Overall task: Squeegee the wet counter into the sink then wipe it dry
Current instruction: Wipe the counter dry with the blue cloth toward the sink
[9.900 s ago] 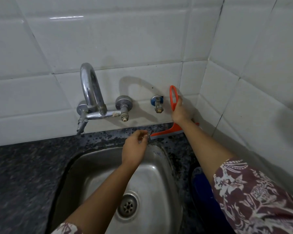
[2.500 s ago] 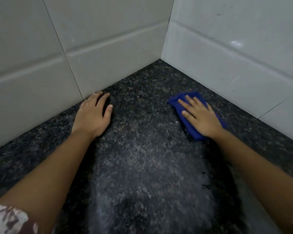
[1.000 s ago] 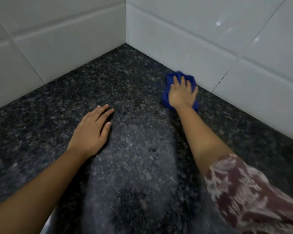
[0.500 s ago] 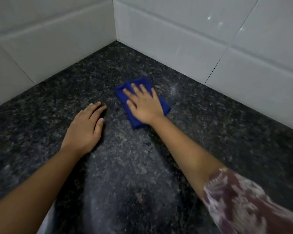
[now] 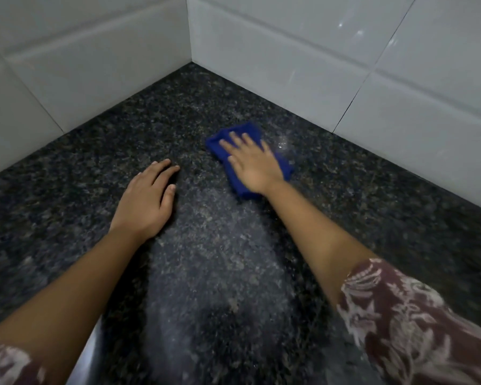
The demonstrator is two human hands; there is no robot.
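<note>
A folded blue cloth lies on the dark speckled granite counter, a little short of the tiled corner. My right hand presses flat on the cloth with straight, spread fingers. To its left, my left hand rests palm down on the bare counter, fingers straight. A small wet glint shows on the stone just right of the cloth. The squeegee is out of view.
White tiled walls meet in a corner behind the counter, closing it off at the back and right. A sliver of the steel sink rim shows at the bottom left, under my left forearm.
My right hand has slid the cloth from the right wall toward the middle of the counter, then slightly back right. My left hand has stayed flat on the stone.
</note>
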